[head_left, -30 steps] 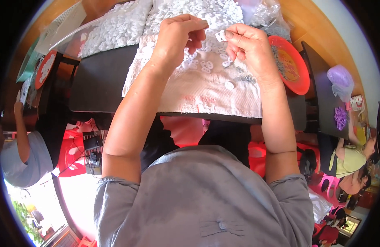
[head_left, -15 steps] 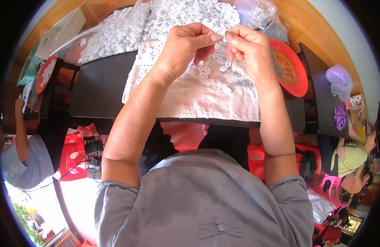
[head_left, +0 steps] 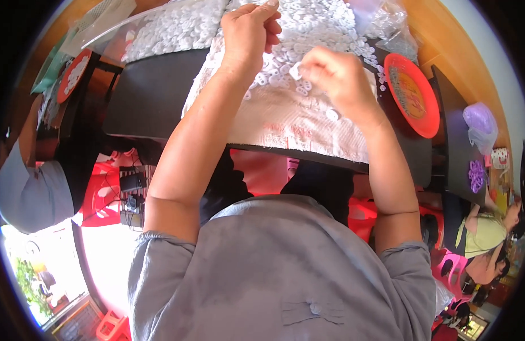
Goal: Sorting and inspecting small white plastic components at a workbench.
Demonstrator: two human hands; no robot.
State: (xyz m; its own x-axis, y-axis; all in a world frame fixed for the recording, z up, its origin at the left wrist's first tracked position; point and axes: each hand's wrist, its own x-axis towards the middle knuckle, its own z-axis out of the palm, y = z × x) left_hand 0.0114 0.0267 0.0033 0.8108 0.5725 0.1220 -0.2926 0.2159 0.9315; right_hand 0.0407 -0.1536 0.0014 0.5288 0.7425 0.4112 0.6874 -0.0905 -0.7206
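Observation:
My left hand point(head_left: 250, 34) is raised over the far part of the cloth, near the picture's top edge. Its thumb and fingers are pinched together, and what they hold, if anything, I cannot make out. Lower and to the right, my right hand point(head_left: 337, 78) is bent over the cloth, slightly blurred. At its fingertips shows a small white plastic piece point(head_left: 295, 71), apparently pinched. Loose white oval plastic pieces with holes point(head_left: 303, 87) lie below it on the pale woven cloth point(head_left: 308, 129). Beyond both hands spreads a large heap of such pieces point(head_left: 316, 25).
At the right stands a red plate point(head_left: 432, 119) with small grey bits along its left side. A clear plastic bin point(head_left: 112, 38) holds more white pieces at the far left. Purple bundles point(head_left: 479, 120) lie on a dark side table. People sit at both sides.
My hands, fingertips together before, are now apart. The left has gone up and away; the right has come down and nearer, toward the loose pieces. The whole view has shifted slightly.

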